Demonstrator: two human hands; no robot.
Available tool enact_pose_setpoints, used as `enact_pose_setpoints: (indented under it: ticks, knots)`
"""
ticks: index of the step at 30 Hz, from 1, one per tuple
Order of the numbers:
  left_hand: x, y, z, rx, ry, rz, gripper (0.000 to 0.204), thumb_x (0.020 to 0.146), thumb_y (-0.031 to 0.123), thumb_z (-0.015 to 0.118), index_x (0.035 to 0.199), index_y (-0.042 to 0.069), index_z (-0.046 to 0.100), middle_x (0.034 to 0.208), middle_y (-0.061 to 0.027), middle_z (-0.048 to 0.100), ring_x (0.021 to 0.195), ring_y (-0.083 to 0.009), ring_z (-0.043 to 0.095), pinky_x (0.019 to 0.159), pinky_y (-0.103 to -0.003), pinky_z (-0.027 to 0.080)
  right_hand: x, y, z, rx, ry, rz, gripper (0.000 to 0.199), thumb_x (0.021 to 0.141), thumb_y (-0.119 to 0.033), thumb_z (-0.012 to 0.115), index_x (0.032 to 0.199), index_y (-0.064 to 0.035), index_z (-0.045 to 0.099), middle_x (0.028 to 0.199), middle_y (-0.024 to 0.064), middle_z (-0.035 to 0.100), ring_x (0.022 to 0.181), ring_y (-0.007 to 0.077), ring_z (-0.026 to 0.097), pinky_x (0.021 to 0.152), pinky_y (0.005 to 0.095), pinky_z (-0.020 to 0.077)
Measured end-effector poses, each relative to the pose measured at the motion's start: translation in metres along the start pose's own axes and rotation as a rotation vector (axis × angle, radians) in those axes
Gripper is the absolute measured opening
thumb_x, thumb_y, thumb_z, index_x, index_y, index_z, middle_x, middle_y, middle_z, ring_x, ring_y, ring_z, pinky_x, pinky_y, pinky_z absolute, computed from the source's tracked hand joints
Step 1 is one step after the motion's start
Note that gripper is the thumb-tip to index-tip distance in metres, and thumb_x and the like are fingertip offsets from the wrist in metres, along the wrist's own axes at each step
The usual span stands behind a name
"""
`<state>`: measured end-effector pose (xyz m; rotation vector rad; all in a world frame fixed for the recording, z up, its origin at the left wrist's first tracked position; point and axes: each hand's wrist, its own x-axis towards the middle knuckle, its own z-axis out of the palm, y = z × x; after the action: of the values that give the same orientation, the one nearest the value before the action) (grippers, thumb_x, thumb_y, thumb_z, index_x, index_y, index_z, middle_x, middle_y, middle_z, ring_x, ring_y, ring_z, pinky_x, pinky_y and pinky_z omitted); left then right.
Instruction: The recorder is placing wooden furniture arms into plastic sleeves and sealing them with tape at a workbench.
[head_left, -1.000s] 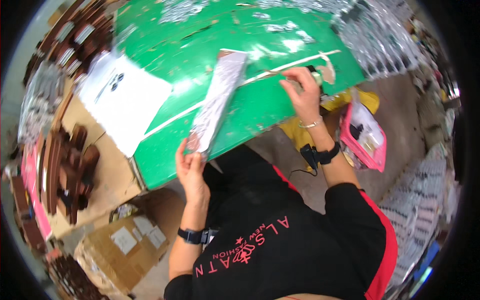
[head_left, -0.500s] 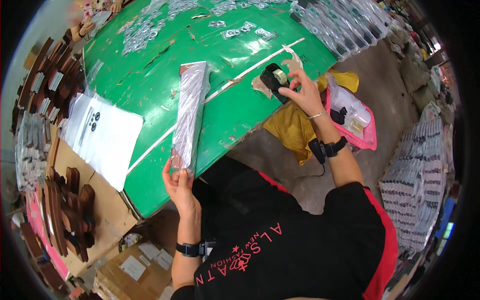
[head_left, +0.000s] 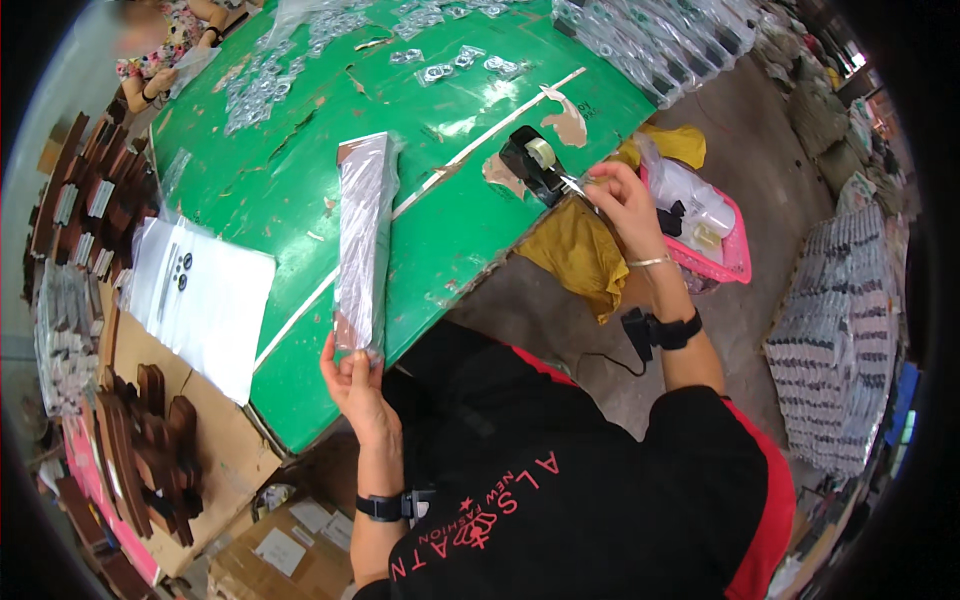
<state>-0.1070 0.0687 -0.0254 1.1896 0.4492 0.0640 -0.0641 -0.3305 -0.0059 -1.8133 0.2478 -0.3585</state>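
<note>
A long flat bundle in clear plastic wrap [head_left: 364, 235] lies on the green table [head_left: 440, 260]. At its near end my left hand [head_left: 357, 390] pinches the plastic between thumb and fingers. Over the table's right edge, my right hand [head_left: 627, 210] is closed on a strip of clear tape [head_left: 574, 184], drawn out from a black tape dispenser [head_left: 533, 165]. The roll of tape shows in the dispenser's top. Brown torn paper scraps [head_left: 566, 118] are stuck to the tabletop beside it.
White plastic bags [head_left: 205, 300] lie at the left edge near brown wooden parts [head_left: 140, 440]. Small bagged hardware packets [head_left: 262, 92] cover the far side, where a person [head_left: 165, 55] sits. A pink basket [head_left: 738, 255] stands right, past a yellow sack [head_left: 572, 262].
My right hand has moved from above the dispenser down and to the right, pulling out tape. My left hand stays at the bundle's near end.
</note>
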Motion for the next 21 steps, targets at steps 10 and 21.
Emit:
enact_pose_setpoints:
  ticks: [10, 21]
  knots:
    - [-0.004, 0.006, 0.007, 0.011, 0.031, -0.015, 0.049, 0.095, 0.002, 0.059, 0.14, 0.013, 0.043, 0.093, 0.0012, 0.062, 0.092, -0.0105, 0.06, 0.086, -0.031, 0.051, -0.005, 0.043, 0.016, 0.219, 0.077, 0.029, 0.014, 0.09, -0.011, 0.071, 0.099, -0.0047, 0.063, 0.07, -0.0098, 0.053, 0.062, -0.0004, 0.043, 0.058, 0.0185, 0.0325]
    - [-0.009, -0.008, 0.005, -0.002, 0.044, 0.009, 0.046, 0.095, 0.005, 0.06, 0.139, 0.012, 0.045, 0.088, 0.0027, 0.06, 0.085, -0.0075, 0.058, 0.079, -0.024, 0.048, -0.035, 0.013, 0.063, 0.039, -0.335, 0.151, 0.013, 0.089, -0.017, 0.07, 0.088, -0.0044, 0.066, 0.07, -0.0022, 0.063, 0.063, 0.0033, 0.057, 0.056, 0.0224, 0.0433]
